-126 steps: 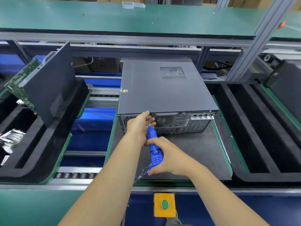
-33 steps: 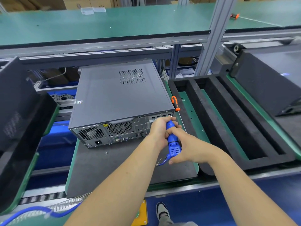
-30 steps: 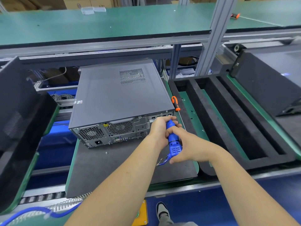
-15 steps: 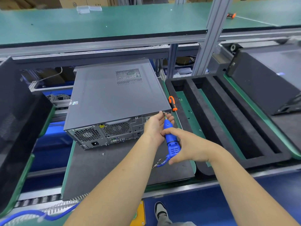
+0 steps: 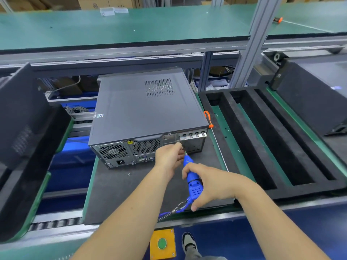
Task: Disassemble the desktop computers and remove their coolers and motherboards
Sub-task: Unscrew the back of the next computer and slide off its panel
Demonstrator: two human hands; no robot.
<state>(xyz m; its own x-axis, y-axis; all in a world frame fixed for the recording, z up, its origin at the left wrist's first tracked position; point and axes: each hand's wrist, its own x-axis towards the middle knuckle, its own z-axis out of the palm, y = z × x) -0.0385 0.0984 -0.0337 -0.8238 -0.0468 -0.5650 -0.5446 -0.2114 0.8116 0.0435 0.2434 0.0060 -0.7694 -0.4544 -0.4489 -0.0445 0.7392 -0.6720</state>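
Observation:
A dark grey desktop computer (image 5: pixel 142 109) lies on its side on a black pad (image 5: pixel 116 194), its rear panel with fans and ports facing me. My right hand (image 5: pixel 208 184) grips a blue electric screwdriver (image 5: pixel 193 179), whose tip points at the rear panel. My left hand (image 5: pixel 170 156) pinches the screwdriver's bit just in front of the panel, near the card slots. The cover of the case is closed, so the cooler and motherboard are hidden.
An orange-handled screwdriver (image 5: pixel 208 119) lies right of the case. A black foam tray with long slots (image 5: pixel 266 139) sits to the right, another black tray (image 5: pixel 28 156) to the left. A small screw (image 5: pixel 129 174) lies on the pad. A yellow box with a green button (image 5: pixel 162 243) is below.
Both hands with the blue screwdriver have dropped from the case's upper right rear corner to lower on the rear panel, left of the card slots. The view has shifted slightly.

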